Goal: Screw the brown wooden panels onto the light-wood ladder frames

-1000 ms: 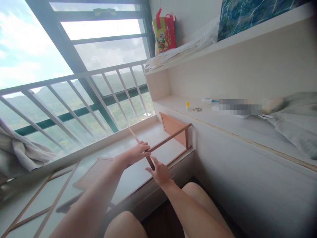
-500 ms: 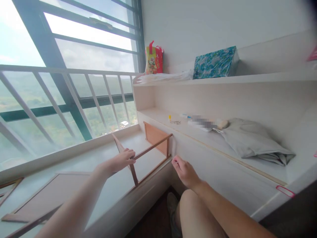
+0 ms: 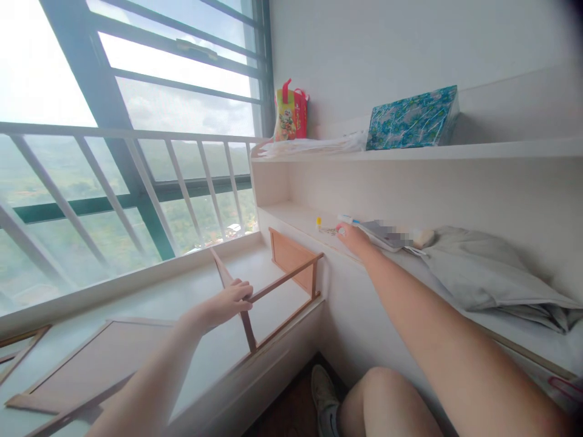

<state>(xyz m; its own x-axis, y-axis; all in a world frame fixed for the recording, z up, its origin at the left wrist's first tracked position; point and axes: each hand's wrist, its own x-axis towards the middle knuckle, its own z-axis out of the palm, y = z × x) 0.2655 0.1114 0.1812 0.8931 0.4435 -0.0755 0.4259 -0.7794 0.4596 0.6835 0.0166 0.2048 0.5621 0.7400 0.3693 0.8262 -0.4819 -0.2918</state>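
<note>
My left hand (image 3: 230,301) is closed around the near corner of a partly built brown wooden frame (image 3: 282,280) that stands on the white window sill (image 3: 200,303). The frame has a solid back panel and thin rails. My right hand (image 3: 353,238) is stretched out onto the lower white shelf (image 3: 296,213), its fingers resting beside a small pile of screws (image 3: 328,230) and a tiny yellow-capped bottle (image 3: 319,222). A white and blue pen (image 3: 348,219) lies just past the fingertips. Whether the fingers pinch anything is hidden.
A flat brown panel (image 3: 86,370) and loose frame strips lie on the sill at the lower left. White window bars (image 3: 136,182) run behind. The upper shelf carries a red and yellow bag (image 3: 291,114), papers and a blue patterned box (image 3: 412,119). Grey cloth (image 3: 492,273) lies on the lower shelf.
My right hand has left the frame's corner, passed the sill's edge and reached up onto the lower shelf by the screws. My left hand keeps its hold on the frame.
</note>
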